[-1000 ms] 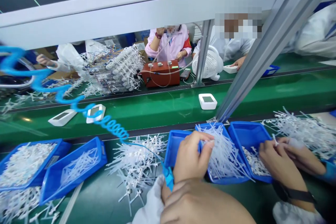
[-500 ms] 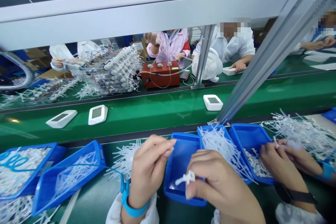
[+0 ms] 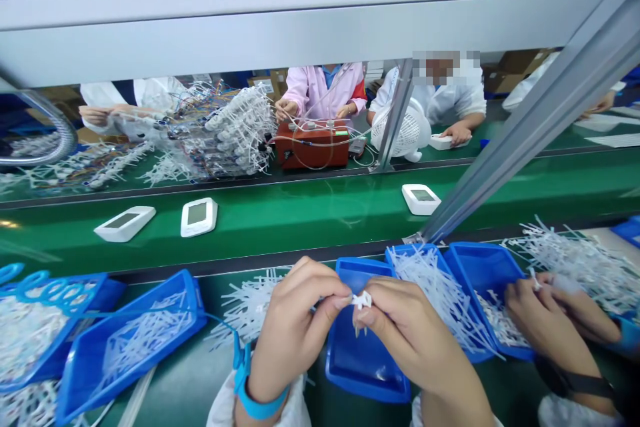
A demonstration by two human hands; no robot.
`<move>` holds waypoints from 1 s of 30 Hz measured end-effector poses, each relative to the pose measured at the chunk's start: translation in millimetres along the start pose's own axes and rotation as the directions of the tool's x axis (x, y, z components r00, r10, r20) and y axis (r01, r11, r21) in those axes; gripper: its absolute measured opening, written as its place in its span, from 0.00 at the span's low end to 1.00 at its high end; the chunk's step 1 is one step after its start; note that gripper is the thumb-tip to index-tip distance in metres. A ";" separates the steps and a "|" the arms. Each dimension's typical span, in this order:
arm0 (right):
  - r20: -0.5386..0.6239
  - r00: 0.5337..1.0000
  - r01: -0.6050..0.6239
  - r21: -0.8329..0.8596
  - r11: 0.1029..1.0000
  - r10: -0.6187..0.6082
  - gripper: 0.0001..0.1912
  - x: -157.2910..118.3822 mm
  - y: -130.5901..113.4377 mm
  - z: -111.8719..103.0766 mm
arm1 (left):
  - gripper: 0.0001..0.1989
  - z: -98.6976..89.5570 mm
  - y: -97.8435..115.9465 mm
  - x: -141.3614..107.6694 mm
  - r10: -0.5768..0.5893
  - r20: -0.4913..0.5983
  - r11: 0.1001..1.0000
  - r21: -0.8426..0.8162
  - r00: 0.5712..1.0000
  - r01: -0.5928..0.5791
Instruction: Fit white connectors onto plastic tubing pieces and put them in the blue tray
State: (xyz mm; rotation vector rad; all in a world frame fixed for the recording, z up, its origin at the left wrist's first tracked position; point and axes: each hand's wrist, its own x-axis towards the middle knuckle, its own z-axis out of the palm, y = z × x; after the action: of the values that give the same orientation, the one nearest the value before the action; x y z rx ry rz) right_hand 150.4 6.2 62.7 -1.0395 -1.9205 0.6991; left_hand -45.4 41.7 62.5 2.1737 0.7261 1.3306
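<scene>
A small white plastic part [image 3: 363, 301] with short prongs is between my two hands, above an empty-looking blue bin [image 3: 367, 363]. My right hand [image 3: 417, 330] is closed, pinching the part between thumb and fingers. From the other side, my left hand [image 3: 303, 317] is closed too, thumb and fingertip pressed together at the part's left end. Those fingertips hide exactly what they grip. A blue wrist strap [image 3: 263, 400] with a coiled cord circles my left wrist. Behind my left hand lies a pile of white plastic strips [image 3: 245, 300].
Blue bins of white strips [image 3: 145, 333] and small white parts [image 3: 37, 327] stand left. Another strip-filled bin [image 3: 435, 293] is right, beside a co-worker's hands [image 3: 537, 320]. A slanted metal post [image 3: 505, 127] rises beyond. White display devices [image 3: 199, 217] sit on the green belt [image 3: 300, 207].
My left hand has moved right until its fingertips meet the white part. My right hand has raised and turned the part. The whole view has shifted slightly.
</scene>
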 end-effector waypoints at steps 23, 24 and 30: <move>0.019 0.999 0.040 -0.054 0.998 -0.039 0.25 4.3 1.3 6.8 | 0.03 -8.1 2.0 -0.3 -0.049 0.067 0.999 -0.001 0.997 0.049; 0.015 0.999 0.040 -0.055 0.998 -0.039 0.25 4.1 1.8 6.4 | 0.03 -7.9 1.8 -0.7 -0.047 0.065 0.999 -0.003 0.997 0.047; -0.008 0.999 0.046 -0.035 0.998 -0.046 0.23 3.5 1.2 3.7 | 0.03 -7.8 -1.0 -2.3 -0.058 0.056 0.998 0.009 0.997 0.058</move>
State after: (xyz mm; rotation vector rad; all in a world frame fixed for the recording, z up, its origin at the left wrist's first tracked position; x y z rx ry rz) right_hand 146.6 9.4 61.3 -1.0152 -1.9489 0.6363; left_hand -53.5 42.0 63.5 2.1705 0.7673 1.2341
